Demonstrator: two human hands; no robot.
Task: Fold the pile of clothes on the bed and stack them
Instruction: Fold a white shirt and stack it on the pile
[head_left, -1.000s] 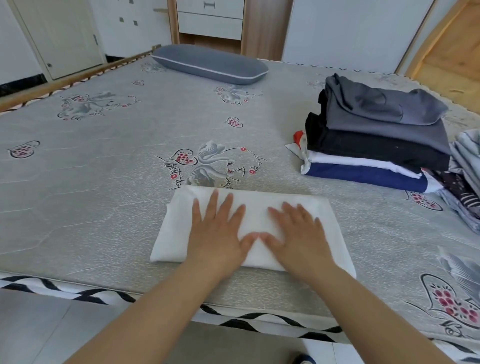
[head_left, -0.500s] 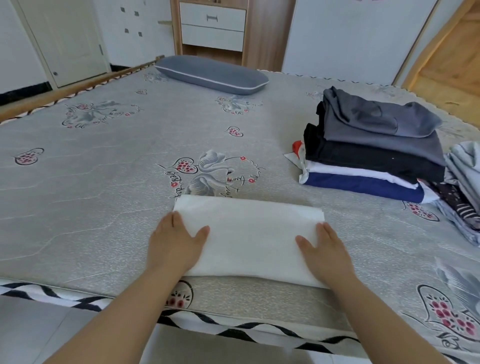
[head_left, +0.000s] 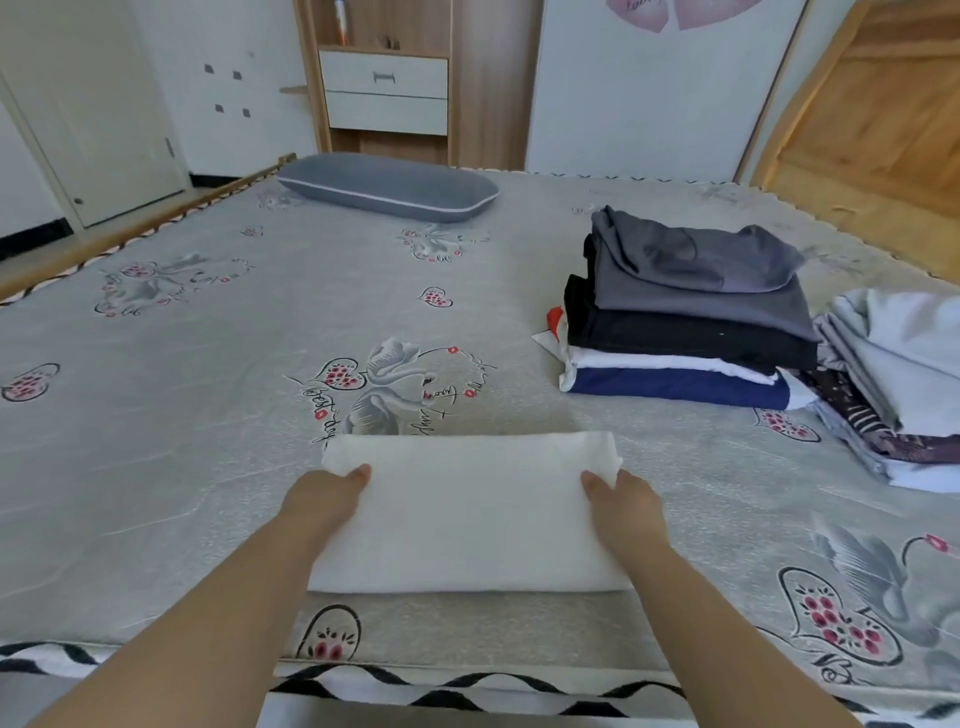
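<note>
Left hand gripping the white garment's left edge, right hand gripping its right edge (thumbs on top, fingers tucked underneath), both forearms reaching forward over the bed.

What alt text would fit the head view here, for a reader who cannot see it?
A person's left hand and right hand grip the two ends of a folded white garment at the near edge of a grey patterned bed. To the right sits a stack of folded clothes, with unfolded clothes beyond it and a grey pillow behind.
</note>
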